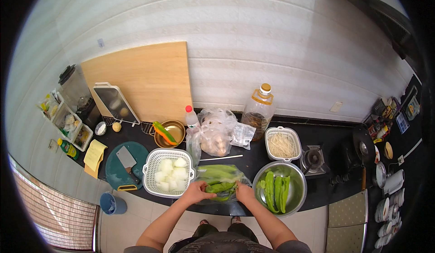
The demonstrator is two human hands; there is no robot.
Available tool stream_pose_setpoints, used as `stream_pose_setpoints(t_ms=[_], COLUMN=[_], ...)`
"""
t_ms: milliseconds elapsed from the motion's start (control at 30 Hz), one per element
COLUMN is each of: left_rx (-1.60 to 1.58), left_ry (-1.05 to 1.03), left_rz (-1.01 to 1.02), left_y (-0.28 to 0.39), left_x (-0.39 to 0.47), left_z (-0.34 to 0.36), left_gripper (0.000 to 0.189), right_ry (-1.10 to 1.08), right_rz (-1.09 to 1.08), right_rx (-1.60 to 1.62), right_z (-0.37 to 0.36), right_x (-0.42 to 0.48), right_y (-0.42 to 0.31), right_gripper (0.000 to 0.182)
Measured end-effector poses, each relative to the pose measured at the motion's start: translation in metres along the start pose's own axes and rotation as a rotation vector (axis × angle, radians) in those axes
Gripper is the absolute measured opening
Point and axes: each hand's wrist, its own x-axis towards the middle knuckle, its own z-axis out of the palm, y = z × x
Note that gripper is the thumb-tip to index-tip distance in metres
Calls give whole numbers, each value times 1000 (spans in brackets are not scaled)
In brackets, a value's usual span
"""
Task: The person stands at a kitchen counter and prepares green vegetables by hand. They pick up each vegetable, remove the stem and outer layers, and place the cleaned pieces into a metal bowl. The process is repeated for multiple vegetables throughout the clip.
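A clear plastic bag [222, 169] of long green peppers lies at the counter's front edge, its mouth towards me. My left hand [196, 194] grips the bag's left side, thumb and fingers around the tip of a green pepper [221, 187]; whether it also holds that pepper is unclear. On the right side, my right hand [244, 192] pinches the plastic. Right of it stands a steel bowl [303, 198] with several long green peppers [278, 190]. A white plastic basket [146, 178] of peeled white vegetable chunks [171, 174] is beside my left hand.
A cleaver [126, 158] lies on a round green cutting board [114, 164] at left. Behind are a brass-coloured bowl [180, 130], a bagged bundle [217, 134], an oil jug [260, 113] and a basket of pale shreds [282, 145]. A gas burner [312, 158] is at right.
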Motion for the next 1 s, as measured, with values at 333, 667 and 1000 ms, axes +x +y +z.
stream_pose_setpoints(t_ms=[333, 667, 1000], left_rx=[-13, 308, 845], left_ry=[84, 175, 190], left_rz=[154, 256, 171], left_y=[-6, -55, -8], left_x=[16, 33, 63], left_z=[22, 52, 14], left_gripper=[36, 47, 61], right_ry=[-352, 1, 321], right_rz=[-420, -196, -215], right_rx=[1019, 1220, 1144], right_z=[-17, -9, -41], right_x=[-20, -4, 30], right_y=[-44, -26, -24], right_gripper=[58, 47, 44])
